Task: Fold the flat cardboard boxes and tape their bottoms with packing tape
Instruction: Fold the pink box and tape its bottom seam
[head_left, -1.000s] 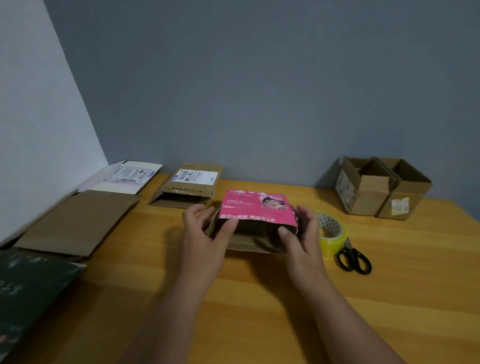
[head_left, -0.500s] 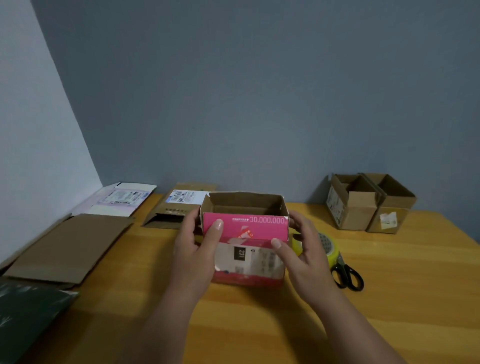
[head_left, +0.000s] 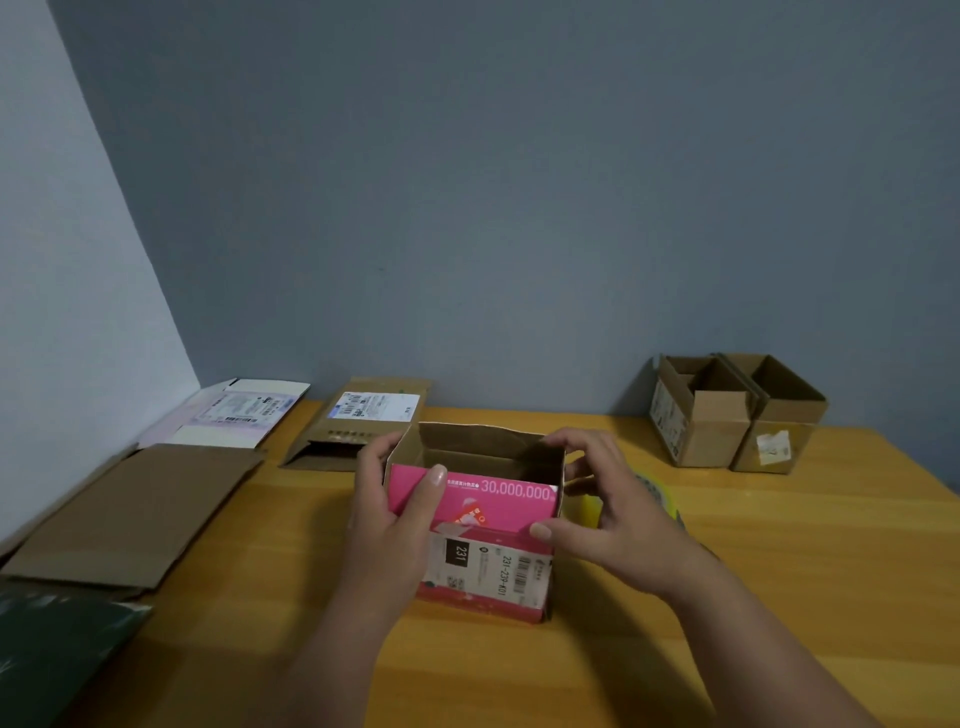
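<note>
The left hand (head_left: 387, 512) grips the left end of the pink box (head_left: 485, 525), thumb laid across the pink front face and fingers wrapped round the far corner at about ten o'clock from the box's middle. The right hand (head_left: 610, 512) grips the right end, thumb tip pressed on the front face low at the corner, fingers curled over the top rim at about one o'clock. The hands are apart, one at each end. The box stands opened up with its mouth upward on the wooden table (head_left: 779, 597), near the table's middle, a white shipping label on its lower front. Just behind the right hand, at three o'clock from the box, a yellow tape roll (head_left: 657, 493) shows only partly. At two o'clock, by the wall, two folded brown boxes (head_left: 737, 415) stand side by side, touching. At eleven o'clock lies a flat brown box with a white label (head_left: 358, 423); further round, at ten o'clock, a flat pale box (head_left: 234, 415); at nine o'clock a plain flat cardboard box (head_left: 135, 514), and a dark flat sheet (head_left: 57, 654) at eight o'clock.
</note>
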